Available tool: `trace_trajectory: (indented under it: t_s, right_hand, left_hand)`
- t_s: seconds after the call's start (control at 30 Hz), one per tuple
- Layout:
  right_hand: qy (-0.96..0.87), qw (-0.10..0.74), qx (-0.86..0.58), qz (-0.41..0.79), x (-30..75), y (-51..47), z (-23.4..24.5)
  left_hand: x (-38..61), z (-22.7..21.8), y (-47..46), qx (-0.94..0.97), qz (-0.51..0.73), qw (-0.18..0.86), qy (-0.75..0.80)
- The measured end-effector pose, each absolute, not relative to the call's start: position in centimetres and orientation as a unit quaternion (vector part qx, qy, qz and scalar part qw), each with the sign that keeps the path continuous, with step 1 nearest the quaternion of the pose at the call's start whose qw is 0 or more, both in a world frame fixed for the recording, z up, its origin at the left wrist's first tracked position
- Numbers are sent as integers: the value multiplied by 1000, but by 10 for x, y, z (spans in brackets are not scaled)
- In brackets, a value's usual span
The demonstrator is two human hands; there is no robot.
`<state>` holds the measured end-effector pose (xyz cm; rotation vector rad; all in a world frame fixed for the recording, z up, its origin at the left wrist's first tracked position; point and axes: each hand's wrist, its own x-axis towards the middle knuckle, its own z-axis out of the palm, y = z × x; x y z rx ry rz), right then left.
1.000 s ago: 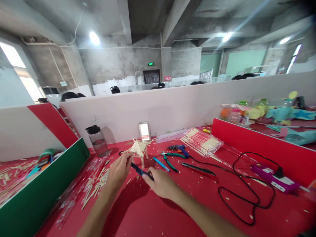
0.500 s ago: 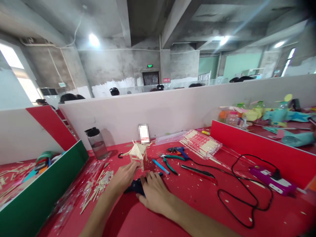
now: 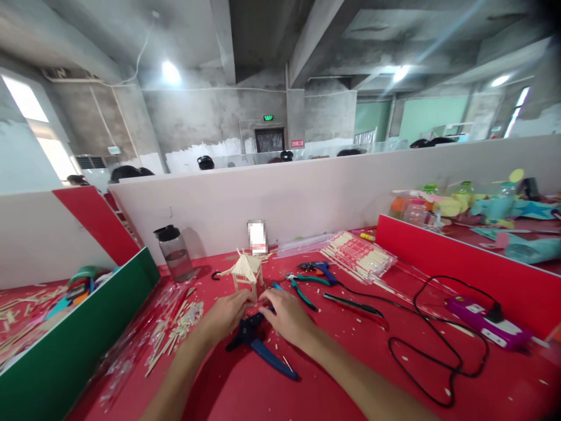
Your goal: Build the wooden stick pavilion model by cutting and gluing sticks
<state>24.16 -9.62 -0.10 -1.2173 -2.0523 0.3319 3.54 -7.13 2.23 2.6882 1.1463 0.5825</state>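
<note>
A small pavilion model (image 3: pixel 245 270) made of wooden sticks stands on the red table (image 3: pixel 350 362). My left hand (image 3: pixel 225 317) and my right hand (image 3: pixel 287 316) lie side by side just in front of it. Their fingertips meet near the model's foot. Whether they pinch a small piece there is too small to tell. Blue-handled pliers (image 3: pixel 260 348) lie on the table under and between my hands, with the handles spread toward me. Neither hand grips them.
A dark-lidded water bottle (image 3: pixel 174 252) stands back left, with loose stick scraps (image 3: pixel 173 327) beside a green divider (image 3: pixel 74 339). To the right lie green-handled pliers (image 3: pixel 302 289), a glue gun (image 3: pixel 318 269), packed sticks (image 3: pixel 357 254), a black cable (image 3: pixel 438 339) and a purple power strip (image 3: pixel 486 318).
My right hand held the blue-handled pliers up, lowered them onto the table and let go. Both hands then moved forward to the foot of the model.
</note>
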Motion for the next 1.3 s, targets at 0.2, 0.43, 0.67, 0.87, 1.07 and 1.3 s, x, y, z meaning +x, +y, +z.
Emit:
trace_trajectory:
  t_s: [0.2, 0.43, 0.67, 0.87, 1.07, 1.3]
  right_hand:
    - [-803, 355, -461, 133, 242, -94, -3]
    - [-799, 363, -460, 135, 244, -92, -4]
    - [-806, 364, -451, 124, 244, -93, -4]
    - [-809, 357, -452, 115, 248, -91, -2]
    - [-811, 364, -447, 103, 250, -89, -5]
    - [-805, 387, -438, 95, 249, -89, -5]
  left_hand:
    - [43, 21, -75, 899, 203, 98, 375]
    - [46, 23, -77, 900, 199, 95, 377]
    - [46, 25, -80, 888, 218, 104, 392]
    - [51, 27, -81, 885, 217, 89, 403]
    - [53, 27, -80, 884, 217, 113, 398]
    - [53, 30, -78, 871, 244, 183, 385]
